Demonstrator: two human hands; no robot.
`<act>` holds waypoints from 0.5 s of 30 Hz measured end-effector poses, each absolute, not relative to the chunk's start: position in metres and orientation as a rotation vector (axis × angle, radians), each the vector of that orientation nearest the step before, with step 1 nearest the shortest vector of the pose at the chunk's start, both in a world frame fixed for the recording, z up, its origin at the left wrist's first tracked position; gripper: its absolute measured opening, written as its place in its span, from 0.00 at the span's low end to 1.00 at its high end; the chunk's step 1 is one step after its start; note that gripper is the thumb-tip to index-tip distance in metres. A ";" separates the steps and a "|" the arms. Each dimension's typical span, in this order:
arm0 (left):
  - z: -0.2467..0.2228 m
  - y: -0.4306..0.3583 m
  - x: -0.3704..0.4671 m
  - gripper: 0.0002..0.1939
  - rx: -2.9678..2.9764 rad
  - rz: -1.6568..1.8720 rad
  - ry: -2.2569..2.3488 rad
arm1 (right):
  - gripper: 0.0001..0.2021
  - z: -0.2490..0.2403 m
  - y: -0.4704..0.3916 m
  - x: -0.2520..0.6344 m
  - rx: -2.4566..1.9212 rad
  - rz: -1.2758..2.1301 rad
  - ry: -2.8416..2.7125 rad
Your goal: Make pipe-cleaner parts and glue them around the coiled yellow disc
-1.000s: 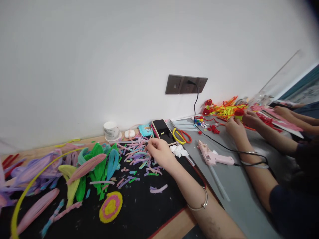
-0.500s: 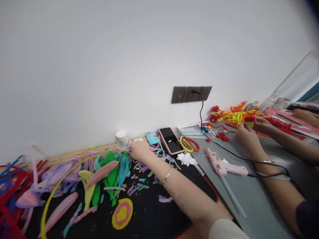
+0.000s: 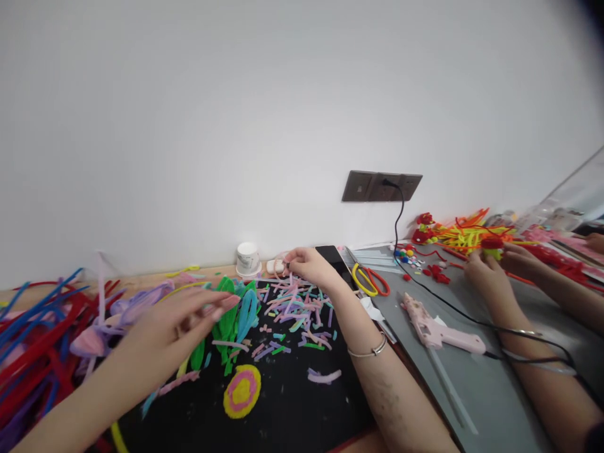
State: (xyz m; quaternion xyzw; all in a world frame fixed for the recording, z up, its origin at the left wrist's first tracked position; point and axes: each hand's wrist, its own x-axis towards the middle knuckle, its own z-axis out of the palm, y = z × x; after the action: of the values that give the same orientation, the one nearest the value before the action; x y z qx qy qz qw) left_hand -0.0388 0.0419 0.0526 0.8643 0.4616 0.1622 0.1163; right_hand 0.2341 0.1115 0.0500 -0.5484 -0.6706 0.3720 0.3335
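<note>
My left hand (image 3: 182,324) hovers over the left side of the black work surface, fingers stretched forward and holding nothing. Under and beyond it lie green looped fuzzy stems (image 3: 226,321) and a turquoise loop (image 3: 247,314). Near the wall, my right hand (image 3: 311,267) has its fingertips pinched together; what is between them is too small to make out. Beside those fingertips are a small white case (image 3: 275,267) and a pale pink strand. A white paper cup (image 3: 248,258) stands left of them. Cut pastel stem pieces (image 3: 295,308) lie below the hand.
A yellow-and-pink fuzzy disc (image 3: 242,391) lies in front. Rightward are a phone (image 3: 336,261), scissors (image 3: 370,280) and a pink glue gun (image 3: 438,330) with its cord. Red and blue stems (image 3: 42,333) heap at left. A co-worker's hands (image 3: 491,277) hold a red-and-yellow piece.
My left hand has come into view from the lower left. My right hand has shifted rightward from beside the cup, over part of the phone. The view has turned slightly left.
</note>
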 end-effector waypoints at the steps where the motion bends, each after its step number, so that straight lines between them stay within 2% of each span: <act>1: 0.053 0.053 -0.024 0.16 2.542 0.522 1.349 | 0.11 0.050 0.112 0.230 -1.453 0.957 -1.775; 5: 0.041 0.091 0.022 0.18 2.719 0.398 1.256 | 0.14 0.046 0.117 0.215 -1.515 0.817 -1.884; 7: 0.033 0.102 0.031 0.15 2.753 0.214 1.320 | 0.13 0.044 0.119 0.209 -1.521 0.727 -1.946; 10: 0.025 0.108 0.026 0.09 2.761 0.076 1.350 | 0.10 0.039 0.121 0.203 -1.497 0.631 -2.089; 15: 0.026 0.104 0.000 0.08 2.812 -0.006 1.237 | 0.09 0.024 0.122 0.191 -1.473 0.506 -2.313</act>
State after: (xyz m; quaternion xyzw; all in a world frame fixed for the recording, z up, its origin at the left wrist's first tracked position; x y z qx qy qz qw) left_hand -0.0003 0.1044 0.0256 0.9149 0.4023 -0.0019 0.0347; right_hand 0.1913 0.1217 0.0242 -0.5200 -0.8166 0.1785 0.1757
